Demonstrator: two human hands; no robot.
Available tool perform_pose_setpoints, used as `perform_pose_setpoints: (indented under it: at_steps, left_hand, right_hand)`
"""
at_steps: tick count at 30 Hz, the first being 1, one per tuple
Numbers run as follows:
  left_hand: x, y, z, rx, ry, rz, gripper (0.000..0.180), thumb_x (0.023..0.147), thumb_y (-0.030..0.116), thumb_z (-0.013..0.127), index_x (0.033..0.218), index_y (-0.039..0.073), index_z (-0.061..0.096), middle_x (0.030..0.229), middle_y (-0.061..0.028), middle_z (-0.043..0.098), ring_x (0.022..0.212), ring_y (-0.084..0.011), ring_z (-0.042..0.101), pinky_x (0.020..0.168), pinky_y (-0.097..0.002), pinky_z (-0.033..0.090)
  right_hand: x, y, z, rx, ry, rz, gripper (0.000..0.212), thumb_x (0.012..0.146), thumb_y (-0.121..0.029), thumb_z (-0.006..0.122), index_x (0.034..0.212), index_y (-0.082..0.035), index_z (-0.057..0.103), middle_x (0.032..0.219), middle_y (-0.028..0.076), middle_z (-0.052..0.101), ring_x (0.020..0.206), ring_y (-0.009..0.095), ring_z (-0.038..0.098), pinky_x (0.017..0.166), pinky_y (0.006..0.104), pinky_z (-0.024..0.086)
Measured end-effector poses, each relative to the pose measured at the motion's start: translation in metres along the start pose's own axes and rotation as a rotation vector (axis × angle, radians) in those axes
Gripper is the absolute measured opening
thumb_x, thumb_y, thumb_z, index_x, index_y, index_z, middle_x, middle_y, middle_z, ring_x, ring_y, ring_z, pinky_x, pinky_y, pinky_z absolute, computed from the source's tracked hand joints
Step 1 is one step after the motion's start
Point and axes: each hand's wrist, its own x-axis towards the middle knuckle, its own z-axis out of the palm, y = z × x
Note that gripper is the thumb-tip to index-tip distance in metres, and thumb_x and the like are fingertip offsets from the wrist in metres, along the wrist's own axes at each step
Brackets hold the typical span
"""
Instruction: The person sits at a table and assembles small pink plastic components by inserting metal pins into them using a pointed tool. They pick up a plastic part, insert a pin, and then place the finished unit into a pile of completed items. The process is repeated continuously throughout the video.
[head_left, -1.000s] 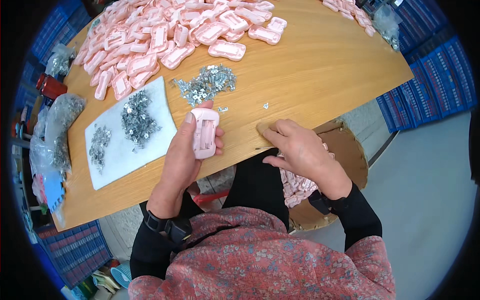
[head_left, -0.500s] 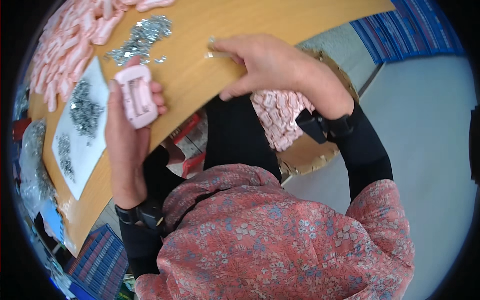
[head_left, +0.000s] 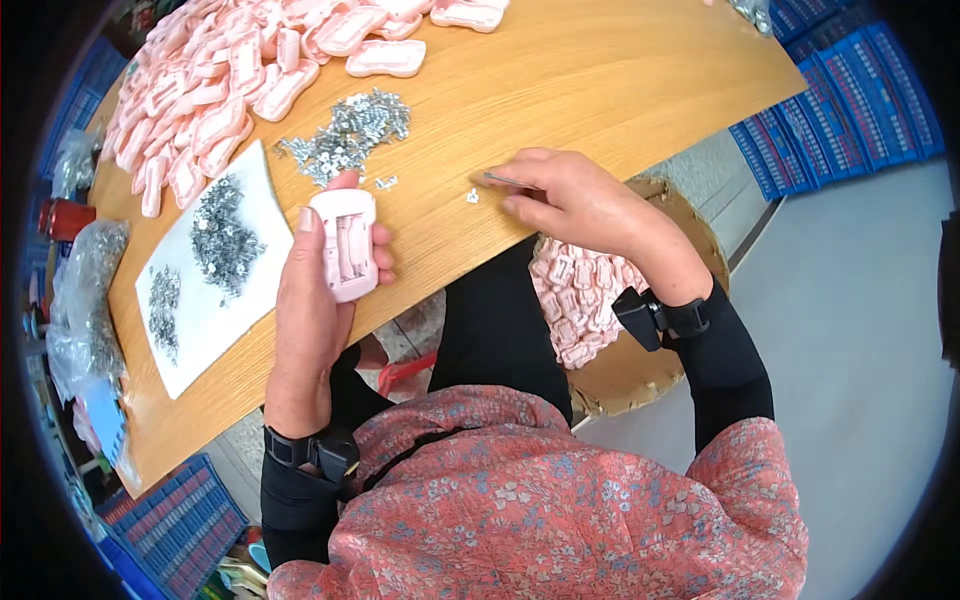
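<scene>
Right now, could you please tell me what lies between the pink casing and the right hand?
The head view shows wooden tabletop, small metal pieces near the pink casing and one metal piece by the right hand.

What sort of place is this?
Probably an assembly workshop: a heap of pink plastic cases and piles of small metal parts on the table, plus a carton of similar pink pieces.

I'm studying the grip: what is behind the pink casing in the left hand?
Behind the pink casing, fingers of the left hand show past its right edge, one fingertip above its top. The casing's back and most of those fingers are covered.
</scene>
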Motion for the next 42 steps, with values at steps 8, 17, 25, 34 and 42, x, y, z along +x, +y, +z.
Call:
perform_pose_setpoints:
  at_steps: [8, 17, 25, 34, 42]
  left_hand:
    - [-0.003, 0.002, -0.002, 0.012, 0.029, -0.023, 0.057, 0.107, 0.044, 0.026, 0.148, 0.006, 0.037, 0.093, -0.0082, 0.064, 0.076, -0.0145, 0.061, 0.067, -0.0305, 0.053]
    - [-0.001, 0.001, -0.004, -0.029, -0.019, -0.050, 0.059, 0.107, 0.046, 0.028, 0.149, 0.006, 0.036, 0.092, -0.0085, 0.063, 0.076, -0.0159, 0.061, 0.069, -0.0310, 0.054]
    - [-0.006, 0.003, -0.006, -0.010, -0.014, -0.023, 0.059, 0.107, 0.046, 0.029, 0.149, 0.005, 0.036, 0.093, -0.0086, 0.063, 0.077, -0.0157, 0.061, 0.070, -0.0304, 0.054]
    - [-0.004, 0.003, -0.008, 0.045, -0.036, -0.008, 0.061, 0.106, 0.047, 0.032, 0.148, 0.003, 0.036, 0.093, -0.0090, 0.062, 0.077, -0.0160, 0.061, 0.071, -0.0309, 0.053]
    - [-0.005, 0.004, -0.009, -0.026, -0.050, -0.032, 0.062, 0.105, 0.048, 0.031, 0.147, 0.004, 0.037, 0.092, -0.0101, 0.062, 0.076, -0.0168, 0.061, 0.070, -0.0311, 0.052]
  right_hand:
    - [-0.003, -0.024, 0.007, -0.116, -0.043, -0.106, 0.042, 0.076, -0.018, 0.078, 0.115, -0.007, 0.065, 0.098, 0.010, 0.061, 0.088, 0.031, 0.063, 0.073, 0.0402, 0.052]
    - [-0.022, -0.035, 0.030, -0.076, 0.338, -0.259, 0.012, 0.079, -0.008, 0.072, 0.087, -0.006, 0.064, 0.082, 0.006, 0.061, 0.074, 0.024, 0.064, 0.059, 0.0334, 0.052]
    - [0.030, -0.079, -0.046, 0.391, 0.892, -0.187, 0.009, 0.082, -0.002, 0.076, 0.087, -0.003, 0.068, 0.079, 0.007, 0.066, 0.065, 0.007, 0.058, 0.055, 0.0217, 0.045]
    - [0.054, 0.018, -0.002, 0.350, 0.324, 0.451, 0.023, 0.094, -0.017, 0.065, 0.107, 0.002, 0.066, 0.076, 0.001, 0.062, 0.065, 0.006, 0.055, 0.060, 0.0241, 0.047]
    - [0.057, 0.018, 0.001, 0.436, 0.319, 0.345, 0.019, 0.094, -0.014, 0.066, 0.105, 0.001, 0.063, 0.081, -0.003, 0.060, 0.067, 0.005, 0.052, 0.059, 0.0216, 0.044]
